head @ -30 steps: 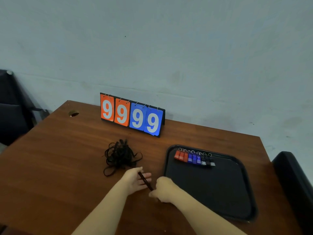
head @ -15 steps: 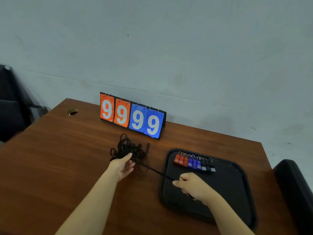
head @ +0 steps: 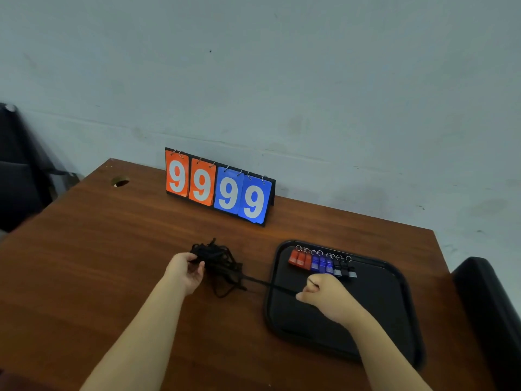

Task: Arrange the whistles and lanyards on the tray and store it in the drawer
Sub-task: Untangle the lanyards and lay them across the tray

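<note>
A black tray lies on the right of the wooden table. Along its far edge runs a row of whistles, red, blue and black, each with a metal ring. To the tray's left a tangled pile of black lanyards lies on the wood. My left hand grips the pile's left side. One lanyard stretches taut from the pile over the tray's rim into my right hand, which is closed on it above the tray, just in front of the whistles.
A flip scoreboard showing 9999 stands at the table's back edge against the wall. A cable hole sits at the far left corner. Dark chairs stand at the left and right of the table.
My right hand drew one lanyard rightward from beside the pile to over the tray, pulling it taut. My left hand moved up onto the pile and gripped it.
</note>
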